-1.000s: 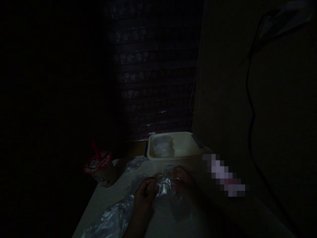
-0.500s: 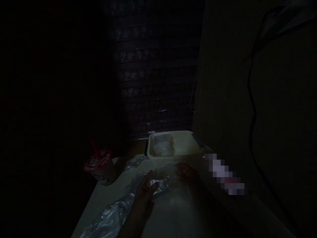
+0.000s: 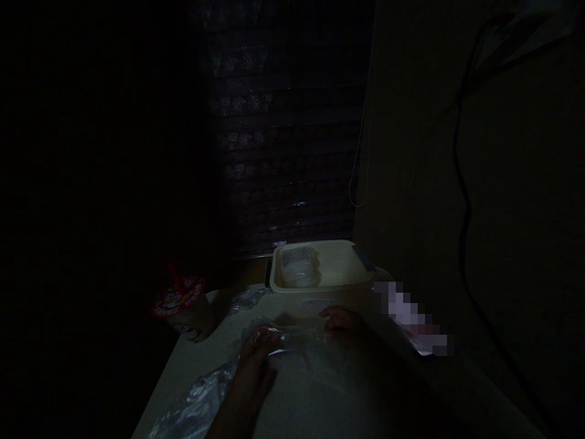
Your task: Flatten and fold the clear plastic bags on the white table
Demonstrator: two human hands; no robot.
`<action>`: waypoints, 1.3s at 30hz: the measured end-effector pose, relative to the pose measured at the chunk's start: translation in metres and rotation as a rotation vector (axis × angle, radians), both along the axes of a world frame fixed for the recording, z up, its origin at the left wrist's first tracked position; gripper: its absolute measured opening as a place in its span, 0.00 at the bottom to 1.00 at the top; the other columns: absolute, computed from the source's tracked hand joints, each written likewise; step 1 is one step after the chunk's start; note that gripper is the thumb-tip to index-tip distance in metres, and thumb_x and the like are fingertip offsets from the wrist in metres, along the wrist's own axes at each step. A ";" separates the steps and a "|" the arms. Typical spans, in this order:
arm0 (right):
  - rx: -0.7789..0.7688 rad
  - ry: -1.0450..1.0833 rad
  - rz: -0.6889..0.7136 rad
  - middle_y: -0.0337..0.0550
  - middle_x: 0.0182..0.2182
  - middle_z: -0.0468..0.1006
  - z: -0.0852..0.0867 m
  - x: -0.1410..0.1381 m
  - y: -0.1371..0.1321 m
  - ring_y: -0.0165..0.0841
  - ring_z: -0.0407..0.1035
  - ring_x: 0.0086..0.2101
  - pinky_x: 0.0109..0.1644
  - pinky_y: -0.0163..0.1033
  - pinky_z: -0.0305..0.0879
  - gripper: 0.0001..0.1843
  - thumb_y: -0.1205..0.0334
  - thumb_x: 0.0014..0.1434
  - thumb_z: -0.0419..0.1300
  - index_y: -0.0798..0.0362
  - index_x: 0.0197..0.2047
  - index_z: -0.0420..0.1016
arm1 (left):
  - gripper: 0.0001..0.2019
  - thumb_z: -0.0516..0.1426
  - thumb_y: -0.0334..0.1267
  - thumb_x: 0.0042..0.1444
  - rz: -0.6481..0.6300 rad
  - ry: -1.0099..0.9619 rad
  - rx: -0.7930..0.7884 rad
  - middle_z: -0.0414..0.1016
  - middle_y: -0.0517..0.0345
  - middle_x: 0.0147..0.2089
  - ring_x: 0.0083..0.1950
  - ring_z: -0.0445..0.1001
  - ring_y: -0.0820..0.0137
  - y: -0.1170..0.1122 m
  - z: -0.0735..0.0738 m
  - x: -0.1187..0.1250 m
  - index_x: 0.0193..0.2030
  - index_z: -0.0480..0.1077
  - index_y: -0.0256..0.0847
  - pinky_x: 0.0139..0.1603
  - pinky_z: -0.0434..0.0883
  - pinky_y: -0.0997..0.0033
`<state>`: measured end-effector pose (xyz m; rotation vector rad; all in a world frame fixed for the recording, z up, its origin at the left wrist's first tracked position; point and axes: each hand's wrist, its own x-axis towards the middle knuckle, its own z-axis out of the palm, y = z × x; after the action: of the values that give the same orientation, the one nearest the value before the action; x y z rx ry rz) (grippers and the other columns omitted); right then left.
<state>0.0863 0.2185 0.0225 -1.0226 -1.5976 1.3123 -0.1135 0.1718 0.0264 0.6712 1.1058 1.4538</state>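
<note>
The scene is very dark. Between my hands stretches a thin clear plastic bag (image 3: 299, 338), its folds catching a little light. My left hand (image 3: 256, 350) is closed on the bag's left end, fingers bent around the film. At its right end my right hand (image 3: 343, 320) has its fingers curled in at the edge of the film; the fingertips are dim. Both hands are just above the white table (image 3: 292, 402). Crumpled clear plastic (image 3: 196, 399) lies beside my left forearm, and a smaller piece (image 3: 247, 299) lies beyond it.
A cream plastic bin (image 3: 342, 265) stands at the back, a stack of clear plastic packets (image 3: 299, 266) on its left side. At the left edge is a drink cup (image 3: 185, 308) with a red straw. A blurred-out flat item (image 3: 414, 320) lies at right; a dark cable (image 3: 464, 231) hangs down.
My left hand has moved left and turned, its fingers now bent around the film. The plastic between my hands looks more drawn out. My right hand has barely moved.
</note>
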 end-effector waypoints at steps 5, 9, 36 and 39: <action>0.058 0.004 -0.164 0.36 0.19 0.68 0.005 0.004 -0.002 0.27 0.62 0.22 0.25 0.33 0.58 0.14 0.60 0.35 0.60 0.56 0.28 0.71 | 0.13 0.62 0.36 0.32 -0.017 -0.137 0.021 0.70 0.66 0.25 0.29 0.71 0.76 0.007 0.000 -0.006 0.28 0.66 0.40 0.28 0.67 0.80; 0.040 0.023 -0.315 0.39 0.20 0.70 0.008 0.003 -0.006 0.29 0.64 0.22 0.25 0.34 0.60 0.12 0.58 0.41 0.56 0.55 0.29 0.70 | 0.11 0.62 0.32 0.31 0.055 -0.234 -0.002 0.68 0.67 0.21 0.23 0.68 0.80 0.008 0.001 -0.005 0.24 0.65 0.38 0.24 0.66 0.83; -0.140 0.231 -0.116 0.40 0.23 0.74 0.003 0.013 -0.001 0.25 0.61 0.15 0.16 0.32 0.56 0.19 0.56 0.32 0.63 0.52 0.31 0.67 | 0.09 0.57 0.39 0.40 0.125 -0.173 0.125 0.72 0.60 0.29 0.28 0.71 0.72 0.012 0.009 -0.015 0.30 0.66 0.39 0.27 0.68 0.75; 0.009 0.121 -0.146 0.42 0.28 0.75 0.007 0.016 -0.004 0.26 0.64 0.18 0.19 0.33 0.60 0.13 0.55 0.42 0.58 0.51 0.33 0.68 | 0.12 0.57 0.42 0.41 -0.053 -0.092 0.136 0.74 0.55 0.31 0.30 0.72 0.68 0.010 0.010 -0.011 0.31 0.69 0.38 0.30 0.68 0.71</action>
<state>0.1023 0.2142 0.0293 -1.0147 -1.4109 1.2427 -0.1243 0.1816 0.0360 0.7164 0.9179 1.5088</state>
